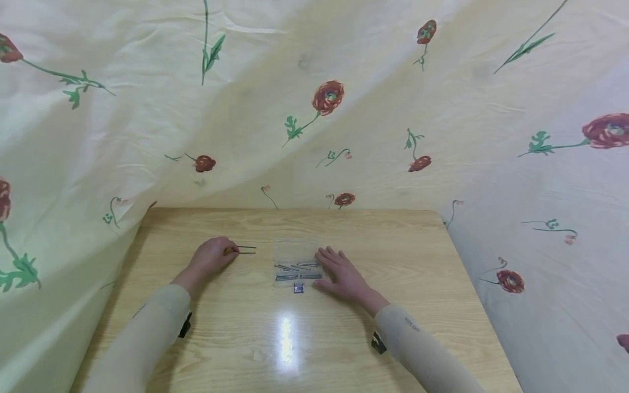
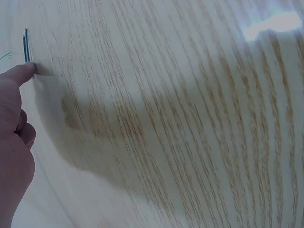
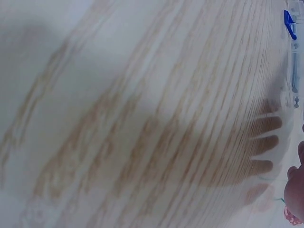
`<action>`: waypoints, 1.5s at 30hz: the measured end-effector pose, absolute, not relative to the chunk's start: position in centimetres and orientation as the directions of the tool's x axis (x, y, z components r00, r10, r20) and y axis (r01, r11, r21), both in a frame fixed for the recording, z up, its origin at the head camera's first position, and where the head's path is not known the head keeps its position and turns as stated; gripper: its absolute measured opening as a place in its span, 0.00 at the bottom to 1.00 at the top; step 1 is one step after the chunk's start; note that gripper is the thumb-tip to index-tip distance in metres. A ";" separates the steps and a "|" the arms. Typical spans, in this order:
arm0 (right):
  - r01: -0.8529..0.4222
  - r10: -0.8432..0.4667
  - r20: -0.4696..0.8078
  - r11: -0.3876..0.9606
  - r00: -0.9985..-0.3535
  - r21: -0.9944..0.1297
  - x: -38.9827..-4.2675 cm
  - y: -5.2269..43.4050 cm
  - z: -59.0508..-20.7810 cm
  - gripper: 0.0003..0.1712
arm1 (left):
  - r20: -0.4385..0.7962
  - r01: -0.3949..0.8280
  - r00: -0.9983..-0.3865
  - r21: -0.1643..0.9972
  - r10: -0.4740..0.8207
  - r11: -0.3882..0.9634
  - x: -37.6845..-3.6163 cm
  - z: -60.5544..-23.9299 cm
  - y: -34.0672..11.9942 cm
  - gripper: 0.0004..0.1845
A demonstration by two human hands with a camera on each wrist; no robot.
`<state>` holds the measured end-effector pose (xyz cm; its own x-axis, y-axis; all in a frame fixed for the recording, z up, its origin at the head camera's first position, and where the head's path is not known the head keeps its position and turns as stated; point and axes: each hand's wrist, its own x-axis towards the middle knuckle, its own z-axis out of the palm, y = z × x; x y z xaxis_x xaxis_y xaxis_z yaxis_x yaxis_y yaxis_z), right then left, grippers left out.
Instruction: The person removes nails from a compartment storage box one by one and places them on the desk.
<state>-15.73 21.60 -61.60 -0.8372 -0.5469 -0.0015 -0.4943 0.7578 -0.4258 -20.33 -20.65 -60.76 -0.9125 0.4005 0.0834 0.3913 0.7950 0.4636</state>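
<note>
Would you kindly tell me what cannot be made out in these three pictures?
- Head view: the count of thin metal rods in the clear bag; too small.
- Head view: the small dark piece below the bag; too small to identify.
- Left wrist view: the left hand is cut off by the edge.
- Right wrist view: the right hand is blurred and cropped.
</note>
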 end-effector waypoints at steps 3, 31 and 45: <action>-0.496 -0.550 -0.003 0.757 -0.835 -0.425 -15.7 21.6 -61.5 0.50 | 0.085 0.395 -0.911 0.460 0.404 0.795 -20.3 -60.6 -20.7 0.03; -0.491 -0.557 -0.027 0.752 -0.830 -0.440 -15.7 21.4 -60.6 0.50 | 0.084 0.409 -0.904 0.456 0.420 0.790 -20.4 -59.6 -20.4 0.06; -0.488 -0.554 -0.038 0.761 -0.831 -0.428 -15.9 21.7 -60.5 0.50 | 0.076 0.525 -0.814 0.520 0.576 0.674 -19.9 -56.7 -13.7 0.10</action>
<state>-15.86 21.70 -60.50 -0.8314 -0.5543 -0.0379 -0.4877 0.7607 -0.4283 -19.86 -13.67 -56.70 -0.8139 0.5761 0.0759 0.5253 0.6737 0.5199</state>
